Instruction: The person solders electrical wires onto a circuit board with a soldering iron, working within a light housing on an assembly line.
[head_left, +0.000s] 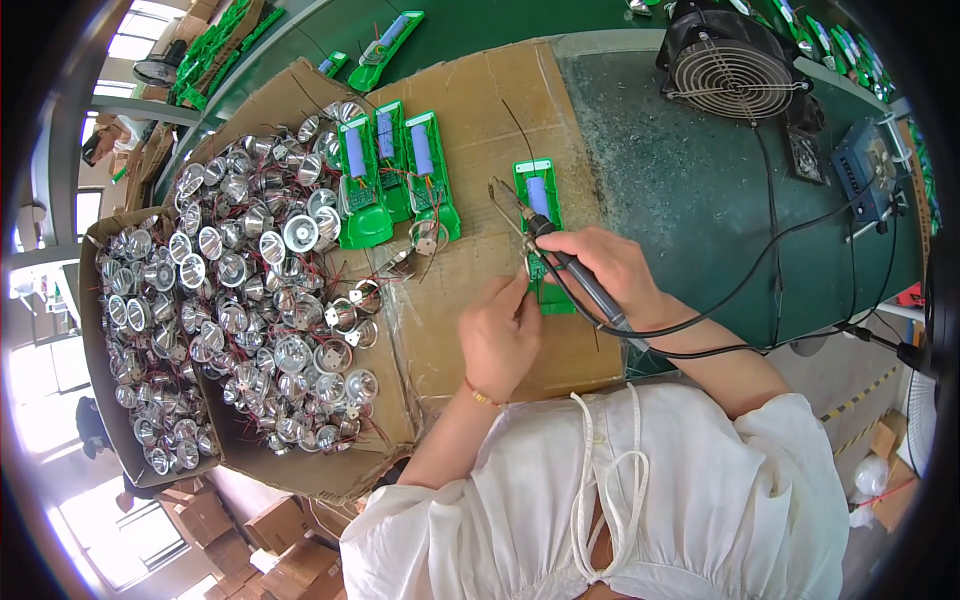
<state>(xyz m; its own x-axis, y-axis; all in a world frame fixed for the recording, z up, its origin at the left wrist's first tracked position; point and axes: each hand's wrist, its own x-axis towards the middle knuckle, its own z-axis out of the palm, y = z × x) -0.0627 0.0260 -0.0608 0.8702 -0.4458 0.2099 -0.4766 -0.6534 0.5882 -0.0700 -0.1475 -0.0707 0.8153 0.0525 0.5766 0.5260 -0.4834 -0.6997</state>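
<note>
My right hand [612,268] grips a soldering iron [588,284] with a dark handle and a thin metal rod beside its tip. The iron lies over a green plastic housing [557,299], which holds a purple battery cell [537,194] and a circuit board. At the near left side of this housing is my left hand [500,335], thumb and fingers pinched together against the board area. Whatever sits between those fingertips is too small to make out. Both hands work over a flattened cardboard sheet [470,120].
A cardboard box [240,478] full of shiny reflector cups [232,268] with red wires stands left. Beside it lie three green housings [421,150] with batteries. At the back right stands a fan [733,78]; a blue soldering station [866,170] stands farther right, its black cable crossing the green table [680,200].
</note>
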